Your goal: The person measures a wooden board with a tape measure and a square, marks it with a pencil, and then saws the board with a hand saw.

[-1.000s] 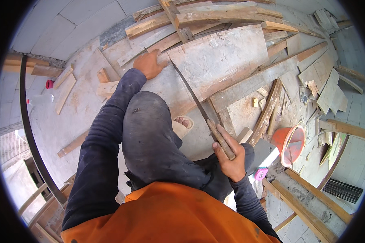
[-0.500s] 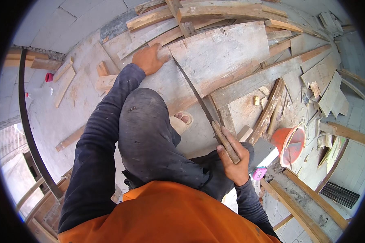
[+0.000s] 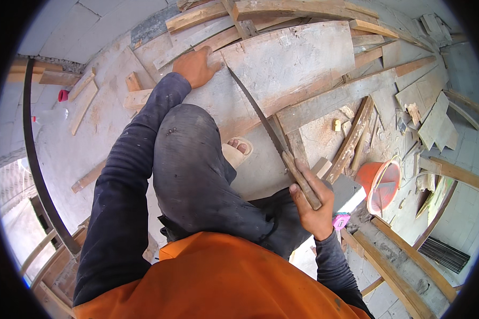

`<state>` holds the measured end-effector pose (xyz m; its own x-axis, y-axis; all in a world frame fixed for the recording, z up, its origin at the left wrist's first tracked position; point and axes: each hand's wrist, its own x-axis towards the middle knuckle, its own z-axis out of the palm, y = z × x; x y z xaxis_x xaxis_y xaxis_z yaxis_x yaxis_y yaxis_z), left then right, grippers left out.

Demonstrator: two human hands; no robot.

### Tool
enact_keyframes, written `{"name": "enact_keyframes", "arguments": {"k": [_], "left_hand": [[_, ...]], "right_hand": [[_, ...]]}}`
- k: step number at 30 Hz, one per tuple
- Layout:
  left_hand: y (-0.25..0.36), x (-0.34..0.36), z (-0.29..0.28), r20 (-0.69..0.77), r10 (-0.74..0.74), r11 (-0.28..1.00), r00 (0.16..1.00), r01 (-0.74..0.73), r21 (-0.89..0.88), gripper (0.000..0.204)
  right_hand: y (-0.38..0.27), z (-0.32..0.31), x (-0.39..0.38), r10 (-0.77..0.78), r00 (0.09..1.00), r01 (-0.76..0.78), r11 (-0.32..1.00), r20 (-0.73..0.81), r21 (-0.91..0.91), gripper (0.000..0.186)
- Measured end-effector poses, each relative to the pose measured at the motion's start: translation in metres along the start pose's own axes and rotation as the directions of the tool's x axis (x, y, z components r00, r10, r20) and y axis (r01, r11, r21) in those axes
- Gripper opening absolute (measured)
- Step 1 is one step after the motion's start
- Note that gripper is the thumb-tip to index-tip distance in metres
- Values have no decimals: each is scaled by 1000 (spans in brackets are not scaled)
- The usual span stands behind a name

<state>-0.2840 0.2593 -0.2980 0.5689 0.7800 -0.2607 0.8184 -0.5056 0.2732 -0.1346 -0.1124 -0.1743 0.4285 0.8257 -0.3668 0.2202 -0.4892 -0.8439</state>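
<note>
A hand saw is held by its wooden handle in my right hand, the fingers wrapped round it. Its narrow toothed blade slants up and left across a wide, grey-stained wooden board, with the tip in a cut near the far edge. Left of that cut, my left hand is closed over the board's far edge, its fingertips partly hidden. My bent knee in dark trousers comes close to the left part of the board, and a sandalled foot shows just below it.
Planks are heaped behind the board. A long timber lies to its right. An orange bucket stands at right, near a pink tape measure. At left are a plastic bottle, wood offcuts and a dark upright bar.
My right hand has drawn the saw slightly back toward me and to the right. My left hand stays on the board.
</note>
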Motion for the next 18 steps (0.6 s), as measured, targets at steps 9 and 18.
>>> {"name": "enact_keyframes", "arguments": {"k": [9,18], "left_hand": [[2,-9,-5,-3,39,998,999,-39,-42,67],[3,-3,-3,17,33,999,999,-33,20,71]], "right_hand": [[14,39,80,-242,970,244,956,-29,165,49],[11,45,96,-228,973,230,968,-34,99,50]]}}
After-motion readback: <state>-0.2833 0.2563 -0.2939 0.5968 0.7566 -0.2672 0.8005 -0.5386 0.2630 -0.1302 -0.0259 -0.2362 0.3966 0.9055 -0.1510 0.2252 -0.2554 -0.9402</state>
